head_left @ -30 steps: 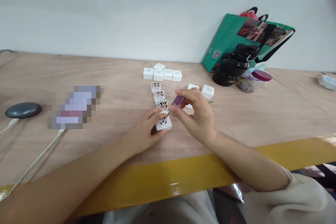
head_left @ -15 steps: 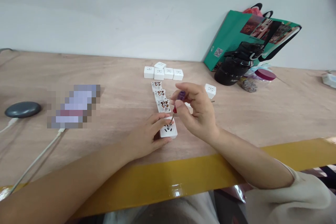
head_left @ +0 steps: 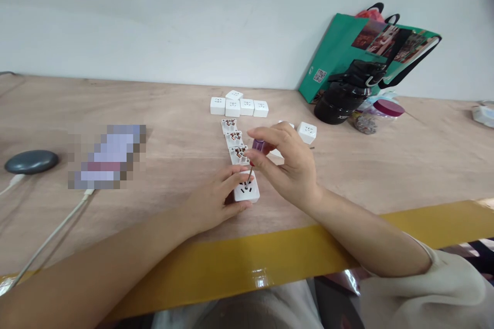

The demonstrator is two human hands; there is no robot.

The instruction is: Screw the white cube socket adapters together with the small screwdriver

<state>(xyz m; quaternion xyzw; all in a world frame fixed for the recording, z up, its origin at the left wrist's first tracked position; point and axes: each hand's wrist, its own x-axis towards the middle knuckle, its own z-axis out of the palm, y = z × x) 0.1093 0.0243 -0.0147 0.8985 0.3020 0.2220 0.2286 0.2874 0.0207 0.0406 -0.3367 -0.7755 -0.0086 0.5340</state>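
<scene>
My left hand (head_left: 214, 199) grips a white socket cube (head_left: 247, 192) and holds it against the wooden table (head_left: 173, 164). My right hand (head_left: 289, 164) pinches a small purple-handled screwdriver (head_left: 257, 146), held nearly upright with its tip in the cube's top face. Just beyond the cube lie three opened socket halves (head_left: 234, 140) in a row, copper contacts showing. Farther back stands a group of several closed white cubes (head_left: 239, 106). Another white cube (head_left: 307, 132) sits right of my right hand.
A green bag (head_left: 339, 56) leans on the wall at back right, with a black bottle (head_left: 341, 98) and a red-lidded jar (head_left: 376, 115) before it. A dark round puck (head_left: 31, 161) with a white cable (head_left: 50, 236) lies left. A yellow strip (head_left: 270, 262) edges the table.
The right hand tipped the screwdriver from slanting to nearly upright and set its tip in the cube's face. The left hand slid the cube a little toward me and right.
</scene>
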